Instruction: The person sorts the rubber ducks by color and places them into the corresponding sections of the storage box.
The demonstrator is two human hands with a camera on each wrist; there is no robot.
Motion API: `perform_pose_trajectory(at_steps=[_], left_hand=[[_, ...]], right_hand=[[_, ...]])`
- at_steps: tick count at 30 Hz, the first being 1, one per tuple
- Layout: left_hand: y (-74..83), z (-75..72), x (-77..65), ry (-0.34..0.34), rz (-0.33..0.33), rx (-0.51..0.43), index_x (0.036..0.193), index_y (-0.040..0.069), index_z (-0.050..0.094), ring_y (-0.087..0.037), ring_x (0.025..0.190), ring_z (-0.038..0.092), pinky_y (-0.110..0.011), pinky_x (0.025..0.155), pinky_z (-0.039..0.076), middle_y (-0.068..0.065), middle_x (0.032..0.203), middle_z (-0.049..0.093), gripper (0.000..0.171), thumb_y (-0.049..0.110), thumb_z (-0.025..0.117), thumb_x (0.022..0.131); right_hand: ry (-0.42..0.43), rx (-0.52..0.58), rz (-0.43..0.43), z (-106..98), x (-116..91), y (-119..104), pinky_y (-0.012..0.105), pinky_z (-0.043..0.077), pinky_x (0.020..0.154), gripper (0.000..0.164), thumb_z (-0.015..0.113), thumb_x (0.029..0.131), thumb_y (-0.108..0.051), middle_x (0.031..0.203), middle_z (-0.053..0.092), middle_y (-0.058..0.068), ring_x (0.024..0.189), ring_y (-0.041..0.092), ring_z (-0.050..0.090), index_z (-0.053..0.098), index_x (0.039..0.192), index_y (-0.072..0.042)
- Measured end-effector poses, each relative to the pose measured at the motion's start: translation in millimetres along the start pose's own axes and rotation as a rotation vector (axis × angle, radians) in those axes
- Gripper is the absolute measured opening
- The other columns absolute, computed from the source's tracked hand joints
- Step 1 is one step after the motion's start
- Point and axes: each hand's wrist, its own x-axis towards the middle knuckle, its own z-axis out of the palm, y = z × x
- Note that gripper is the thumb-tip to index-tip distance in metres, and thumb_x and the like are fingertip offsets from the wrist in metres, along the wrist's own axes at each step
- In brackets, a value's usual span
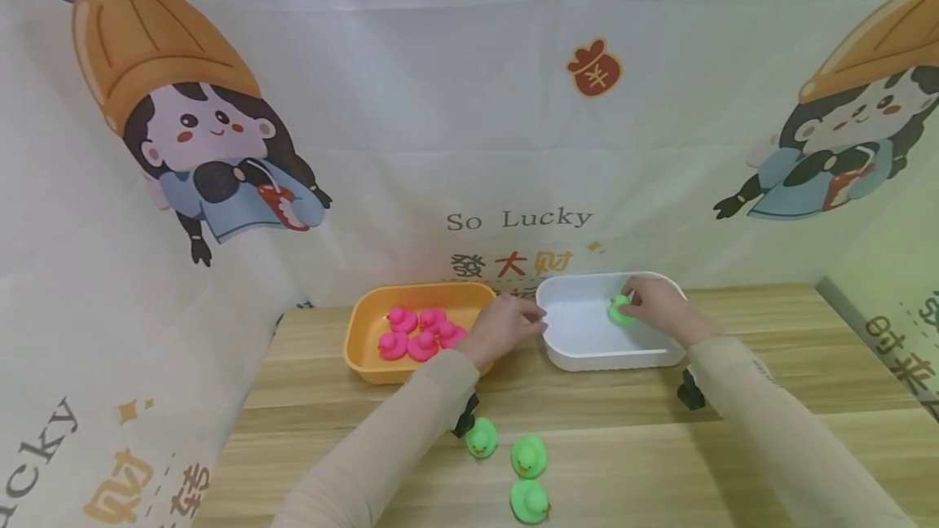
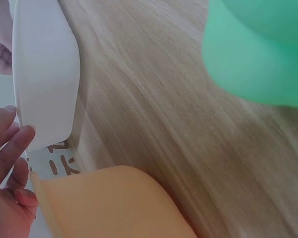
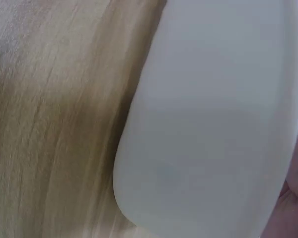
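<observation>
My right hand [image 1: 658, 308] reaches over the white bin [image 1: 612, 361] and pinches a green rubber duck [image 1: 619, 310] inside it. In the right wrist view the bin's wall [image 3: 203, 129] covers most of the hand and all of the duck. My left hand [image 1: 506, 326] has its fingertips right at the bin's left rim, its fingers loosely bent. Beneath that hand, the orange bin [image 1: 374, 375] holds several pink rubber ducks [image 1: 423, 345]. Three more green rubber ducks [image 1: 529, 456] sit on the table near my left forearm.
Both bins stand side by side at the back of the wood-grain table [image 1: 623, 446], with a narrow gap between them. Close behind them hangs a printed cloth [image 1: 411, 145]. A black wrist mount [image 1: 690, 391] shows below my right sleeve.
</observation>
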Motion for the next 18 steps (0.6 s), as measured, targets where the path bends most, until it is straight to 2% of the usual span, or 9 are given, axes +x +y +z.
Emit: perform_pose_trajectory(at_steps=[9,18], left_hand=[[5.1,-1.2,-3.6,0.006,-0.005,0.009,0.122,0.011,0.078,-0.019,0.104,0.056,-0.033,0.092,0.048,0.001,0.106,0.076,0.029,0.028,0.072,0.100],[3.2,-0.9,-2.5,0.010,-0.007,0.002,0.123,0.010,0.077,-0.019,0.103,0.056,-0.033,0.092,0.048,0.001,0.105,0.076,0.029,0.028,0.072,0.100]], right_hand=[[-0.044,-0.011,0.034,1.4,-0.6,-1.5,0.044,0.056,0.076,0.024,0.074,0.094,-0.012,0.087,0.070,0.013,0.081,0.027,0.066,0.067,0.107,0.006],[-0.043,0.004,0.015,1.9,-1.6,-0.4,0.046,0.056,0.077,0.025,0.075,0.093,-0.011,0.086,0.070,0.015,0.081,0.029,0.066,0.066,0.107,0.008]])
